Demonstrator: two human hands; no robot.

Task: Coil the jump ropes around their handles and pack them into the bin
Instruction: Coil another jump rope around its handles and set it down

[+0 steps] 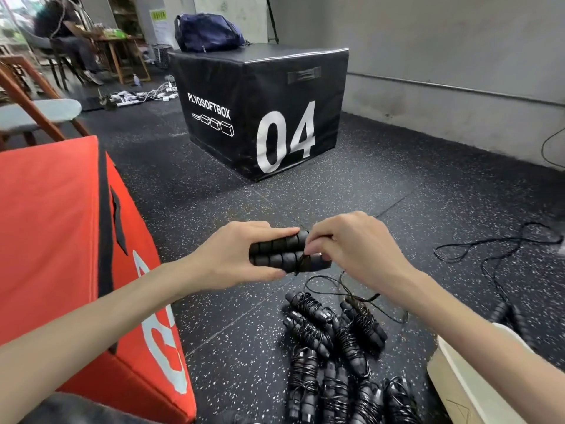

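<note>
My left hand [237, 252] grips a pair of black ribbed jump rope handles [281, 254], held side by side and level above the floor. My right hand [348, 249] pinches the thin black rope at the handles' right end; the rope [333, 281] trails down from there to the floor. Below, several coiled jump ropes [333, 359] lie in a pile on the floor. Another uncoiled rope [501, 258] sprawls at the right, its handles [507, 316] near my right forearm. A pale bin [464, 384] shows at the lower right, partly hidden by my arm.
A red soft plyo box [61, 255] stands close at the left. A black plyo box marked 04 [263, 108] sits ahead with a dark bag [208, 32] on top. Speckled rubber flooring lies between them. A chair [27, 111] and a seated person [64, 35] are far left.
</note>
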